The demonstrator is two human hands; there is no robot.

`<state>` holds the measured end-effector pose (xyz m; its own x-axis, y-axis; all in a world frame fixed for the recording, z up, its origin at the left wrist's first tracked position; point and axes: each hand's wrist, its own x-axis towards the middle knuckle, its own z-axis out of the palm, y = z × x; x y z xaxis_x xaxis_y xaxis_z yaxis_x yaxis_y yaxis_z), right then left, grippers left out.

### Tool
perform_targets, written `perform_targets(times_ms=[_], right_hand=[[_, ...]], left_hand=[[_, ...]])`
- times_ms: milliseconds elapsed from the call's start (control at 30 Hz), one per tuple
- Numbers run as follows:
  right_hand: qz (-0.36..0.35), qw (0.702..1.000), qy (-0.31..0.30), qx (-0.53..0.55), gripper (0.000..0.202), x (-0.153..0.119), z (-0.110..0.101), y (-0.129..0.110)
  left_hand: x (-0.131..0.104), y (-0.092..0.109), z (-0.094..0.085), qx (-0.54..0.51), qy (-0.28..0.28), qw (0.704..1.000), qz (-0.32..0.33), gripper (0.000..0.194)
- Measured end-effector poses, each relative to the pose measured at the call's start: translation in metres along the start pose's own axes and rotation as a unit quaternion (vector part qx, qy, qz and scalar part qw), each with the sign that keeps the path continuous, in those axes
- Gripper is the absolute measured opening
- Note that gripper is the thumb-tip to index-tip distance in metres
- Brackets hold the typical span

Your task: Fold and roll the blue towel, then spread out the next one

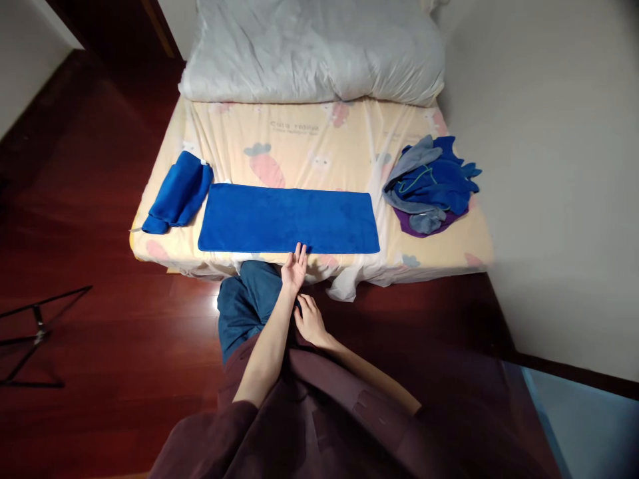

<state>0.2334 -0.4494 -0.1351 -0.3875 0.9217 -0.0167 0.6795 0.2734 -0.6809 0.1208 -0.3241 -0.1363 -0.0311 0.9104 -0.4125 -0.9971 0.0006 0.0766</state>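
Note:
A blue cloth lies flat as a long rectangle near the front edge of the bed. My left hand is palm up with its fingers stretched out, the tips at the cloth's front edge; nothing is in it. Just below, my right hand hangs loosely in front of my body beside my left wrist, fingers a little bent and apart, holding nothing that I can see. A rolled or folded blue cloth sits left of the flat one. To its right lies a heap of blue and grey clothing with a purple piece underneath.
The bed has a cream sheet with carrot prints, its thin cover hanging over the front edge. A grey-white quilt is piled at the back. A wall borders the right side. Black stand legs are on the red-brown floor at left.

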Motion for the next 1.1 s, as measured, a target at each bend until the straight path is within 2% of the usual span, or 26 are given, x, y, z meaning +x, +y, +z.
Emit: perform_targets(times_ms=[100, 267, 367, 500, 600, 667, 767, 800, 867, 967, 1033, 1100], right_hand=[[0.003, 1.000, -0.001, 0.006, 0.045, 0.001, 0.000, 0.000], [0.007, 1.000, -0.003, 0.018, 0.045, 0.002, -0.002, -0.001], [0.012, 1.000, -0.005, 0.021, 0.045, 0.002, -0.002, -0.003], [0.021, 0.999, -0.017, 0.025, 0.045, 0.002, -0.003, -0.004], [0.032, 0.998, -0.055, 0.015, 0.043, 0.011, -0.013, -0.002], [0.029, 0.993, -0.119, 0.003, 0.038, 0.028, -0.030, -0.001], [-0.008, 0.970, -0.241, 0.021, 0.021, 0.075, -0.070, 0.001], [-0.020, 0.967, -0.251, 0.028, 0.017, 0.098, -0.085, 0.001], [-0.036, 0.973, -0.227, 0.034, 0.020, 0.152, -0.113, 0.002], [-0.047, 0.988, -0.137, 0.051, 0.022, 0.249, -0.141, 0.005], [-0.029, 0.995, -0.089, 0.038, 0.025, 0.317, -0.146, 0.010], [-0.022, 0.998, -0.054, 0.001, 0.028, 0.380, -0.139, 0.019]], left_hand=[[0.002, 0.001, 0.001, 0.012, -0.006, 1.000, 0.000, 0.040], [0.011, 0.004, 0.005, 0.000, -0.002, 1.000, -0.026, 0.052], [0.014, 0.004, 0.011, -0.017, 0.002, 0.999, -0.039, 0.050], [0.014, 0.004, 0.015, -0.028, -0.022, 0.998, -0.048, 0.050], [0.017, 0.004, 0.014, -0.028, -0.038, 0.998, -0.042, 0.053], [0.020, 0.003, 0.011, -0.032, -0.034, 0.998, -0.034, 0.050], [0.025, 0.000, 0.007, -0.036, -0.019, 0.999, -0.020, 0.048], [0.026, -0.001, 0.006, -0.034, -0.014, 0.999, -0.017, 0.047], [0.027, -0.001, 0.007, -0.028, -0.002, 1.000, -0.012, 0.046], [0.026, -0.001, 0.011, -0.006, 0.018, 1.000, -0.008, 0.046], [0.026, 0.000, 0.014, 0.003, 0.031, 0.999, -0.009, 0.046], [0.027, 0.000, 0.015, -0.010, 0.033, 0.999, -0.007, 0.045]])
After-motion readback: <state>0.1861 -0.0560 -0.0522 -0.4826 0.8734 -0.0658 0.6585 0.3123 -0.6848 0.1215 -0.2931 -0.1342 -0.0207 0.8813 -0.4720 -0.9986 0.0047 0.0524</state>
